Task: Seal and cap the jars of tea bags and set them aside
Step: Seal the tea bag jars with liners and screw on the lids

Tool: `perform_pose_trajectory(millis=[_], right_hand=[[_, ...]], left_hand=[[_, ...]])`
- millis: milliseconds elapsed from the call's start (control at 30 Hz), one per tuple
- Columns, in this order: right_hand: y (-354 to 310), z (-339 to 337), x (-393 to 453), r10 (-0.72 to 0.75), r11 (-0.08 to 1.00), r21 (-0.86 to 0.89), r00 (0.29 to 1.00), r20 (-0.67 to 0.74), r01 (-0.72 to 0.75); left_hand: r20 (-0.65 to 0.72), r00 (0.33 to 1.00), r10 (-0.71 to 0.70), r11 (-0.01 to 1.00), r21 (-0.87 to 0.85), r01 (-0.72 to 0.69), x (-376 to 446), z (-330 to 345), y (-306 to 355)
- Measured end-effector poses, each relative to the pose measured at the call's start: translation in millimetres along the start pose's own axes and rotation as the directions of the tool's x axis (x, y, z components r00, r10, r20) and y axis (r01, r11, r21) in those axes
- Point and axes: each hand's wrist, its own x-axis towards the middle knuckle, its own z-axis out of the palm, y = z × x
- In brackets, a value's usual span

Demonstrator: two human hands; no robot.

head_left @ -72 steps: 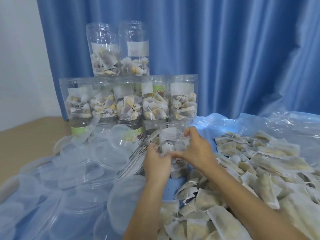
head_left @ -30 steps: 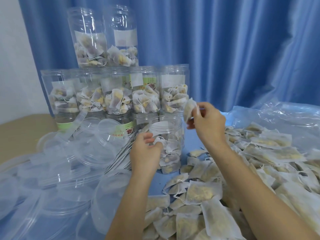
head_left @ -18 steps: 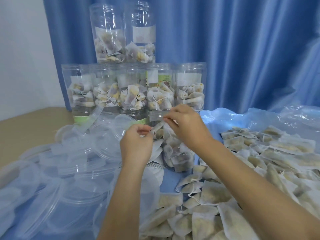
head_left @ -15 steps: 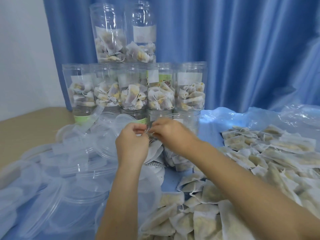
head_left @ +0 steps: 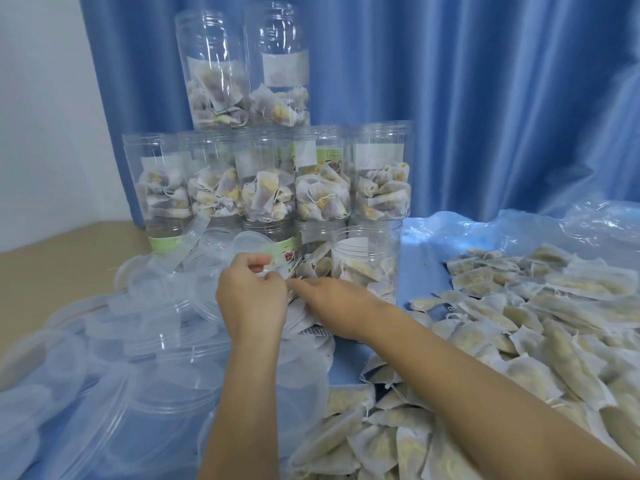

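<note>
A clear uncapped jar point(head_left: 367, 261) holding tea bags stands at the middle of the table, in front of the stacked jars. Just left of it my left hand point(head_left: 252, 299) has its fingers curled and pinches a thin pale seal disc point(head_left: 275, 261) at the top of a fanned stack of seal discs point(head_left: 306, 318). My right hand point(head_left: 332, 299) reaches leftwards across the jar's foot, and its fingertips meet the left hand, pinching at the same seal disc. The hands hide most of the stack.
Capped jars of tea bags point(head_left: 325, 181) form a row at the back, with two more jars point(head_left: 242, 67) on top. Clear lids point(head_left: 138, 306) are heaped at the left. Loose tea bags point(head_left: 519, 323) cover the blue plastic sheet point(head_left: 467, 233) on the right. A blue curtain hangs behind.
My right hand dropped a tea bag into the jar, then came down and left to meet the left hand at the seal discs. The left hand left the jar and took hold of the seals.
</note>
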Motion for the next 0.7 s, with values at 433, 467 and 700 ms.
perform_pose_trajectory(millis=[433, 467, 700], right_hand=[[-5, 3, -12, -0.15, 0.985, 0.019, 0.9, -0.41, 0.173], [-5, 2, -13, -0.167, 0.978, 0.024, 0.853, -0.494, 0.205], [4, 0, -22, -0.04, 0.959, 0.167, 0.697, -0.716, 0.227]], left_hand=[[-0.024, 0.998, -0.056, 0.991, 0.123, 0.059, -1, -5, -7], [-0.02, 0.998, -0.056, 0.987, 0.15, 0.059, -1, -5, -7], [0.008, 1.0, 0.005, 0.955, 0.297, -0.007, -2, 1, -13]])
